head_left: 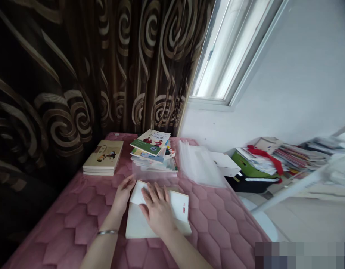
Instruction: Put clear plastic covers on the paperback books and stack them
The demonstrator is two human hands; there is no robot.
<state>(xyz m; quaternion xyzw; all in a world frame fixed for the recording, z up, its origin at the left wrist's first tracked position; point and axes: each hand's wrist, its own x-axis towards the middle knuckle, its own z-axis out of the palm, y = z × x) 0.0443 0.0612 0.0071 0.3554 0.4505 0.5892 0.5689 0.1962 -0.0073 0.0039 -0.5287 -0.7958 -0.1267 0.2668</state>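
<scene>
My right hand [158, 211] lies palm down with its fingers spread over a white book [180, 204] with small red print near its right edge. This white book rests at a slant on a larger pale book [137, 226], whose lower part shows beneath it. At the upper left corner of the white book is my left hand [124, 192], its fingers stretched out along the edge. Whether those fingertips touch the book I cannot tell. A metal bracelet [107, 232] circles the left wrist.
Several matching beige books [103, 157] are stacked at the left on the pink quilted mattress [80, 209]. A loose pile of colourful books [151, 142] stands beyond my hands. Clear plastic sleeves [199, 164] lie beside a white box [225, 164]. A patterned curtain [144, 74] hangs behind.
</scene>
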